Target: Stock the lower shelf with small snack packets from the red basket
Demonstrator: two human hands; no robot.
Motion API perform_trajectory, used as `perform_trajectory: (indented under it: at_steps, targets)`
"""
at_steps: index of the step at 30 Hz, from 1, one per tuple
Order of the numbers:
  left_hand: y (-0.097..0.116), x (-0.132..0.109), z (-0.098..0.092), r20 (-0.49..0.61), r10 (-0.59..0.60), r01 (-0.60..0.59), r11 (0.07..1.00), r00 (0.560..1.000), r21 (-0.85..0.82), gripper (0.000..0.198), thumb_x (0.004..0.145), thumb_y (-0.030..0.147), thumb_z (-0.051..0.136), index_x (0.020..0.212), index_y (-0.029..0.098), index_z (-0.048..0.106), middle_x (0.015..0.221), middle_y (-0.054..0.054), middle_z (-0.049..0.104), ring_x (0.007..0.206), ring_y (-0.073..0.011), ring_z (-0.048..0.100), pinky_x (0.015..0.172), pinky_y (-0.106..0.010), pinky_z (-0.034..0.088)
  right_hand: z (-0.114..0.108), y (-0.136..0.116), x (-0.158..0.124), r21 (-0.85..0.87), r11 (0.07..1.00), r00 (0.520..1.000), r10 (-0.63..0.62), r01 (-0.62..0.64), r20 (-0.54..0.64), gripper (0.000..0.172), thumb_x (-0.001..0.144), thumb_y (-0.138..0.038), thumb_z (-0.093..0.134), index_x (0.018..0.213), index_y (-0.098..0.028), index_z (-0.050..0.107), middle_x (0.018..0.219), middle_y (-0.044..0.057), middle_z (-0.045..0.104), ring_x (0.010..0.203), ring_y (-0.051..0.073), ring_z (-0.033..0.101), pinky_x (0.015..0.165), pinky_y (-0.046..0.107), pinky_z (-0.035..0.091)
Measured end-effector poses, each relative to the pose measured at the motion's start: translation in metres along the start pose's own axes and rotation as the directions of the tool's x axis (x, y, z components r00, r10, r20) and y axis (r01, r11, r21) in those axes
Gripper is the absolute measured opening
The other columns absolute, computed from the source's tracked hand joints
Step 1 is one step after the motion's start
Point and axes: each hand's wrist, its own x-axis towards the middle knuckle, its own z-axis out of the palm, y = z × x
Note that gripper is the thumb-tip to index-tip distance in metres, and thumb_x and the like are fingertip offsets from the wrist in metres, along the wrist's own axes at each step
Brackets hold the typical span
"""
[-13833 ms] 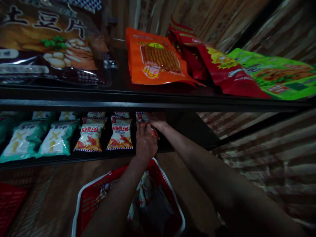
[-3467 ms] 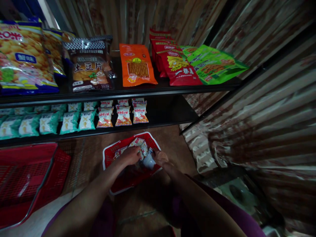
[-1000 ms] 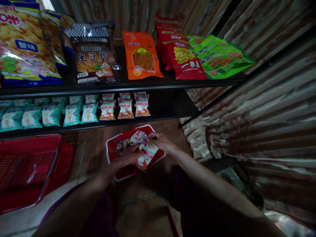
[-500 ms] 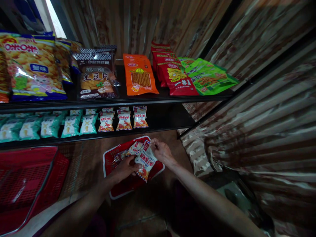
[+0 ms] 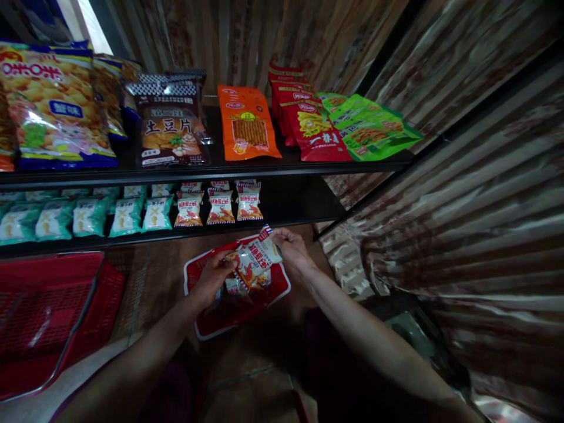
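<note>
And here the left hand (image 5: 215, 273) is holding a small printed snack packet (image 5: 254, 258) by its left side, thumb lying on the face, while the right hand (image 5: 294, 248) is pinching it up by the striped top seal. Both grips are sitting narrow on the film. The packet is tilting over the red basket (image 5: 279, 288), and more packaging (image 5: 235, 288) is showing underneath; whether the left grip is also holding any of that, I cannot tell. This one is looking light, soft and puffy, its shiny film probably offering a slippery surface, its contents likely needing gentle pressure. The flat crimped ends are looking like the safest place for taking hold. Just beyond, similar packets (image 5: 220, 208) are standing on the lower shelf (image 5: 299, 202), with teal packets (image 5: 157, 214) sitting beside them.
</note>
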Motion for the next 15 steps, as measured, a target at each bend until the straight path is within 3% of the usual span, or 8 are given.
perform_trajectory:
  at_steps: [7,15]
  targets:
    - [0.003,0.000,0.006,-0.015,-0.024,0.025,1.000,1.000,0.014,0.045,0.054,0.036,0.080,0.092,0.013,0.070,0.085,-0.008,0.071,0.075,-0.0194,0.064,0.067,-0.032,0.053,-0.003,-0.019,0.000,0.086,0.993,0.996,0.078,-0.075,-0.031,0.020,0.053,-0.035,0.068,0.062,-0.018,0.064,0.055,-0.002,0.059,0.048,0.010,0.048,0.050,0.025,0.035]
    - [0.014,-0.002,0.005,-0.156,0.004,-0.005,1.000,0.988,-0.009,0.037,0.048,0.036,0.081,0.075,0.015,0.067,0.073,-0.004,0.068,0.062,-0.0151,0.060,0.058,-0.028,0.050,0.002,-0.023,-0.004,0.152,0.983,0.994,0.106,-0.100,-0.033,0.016,0.054,-0.032,0.069,0.060,-0.018,0.064,0.053,-0.003,0.060,0.047,0.011,0.048,0.050,0.025,0.036]
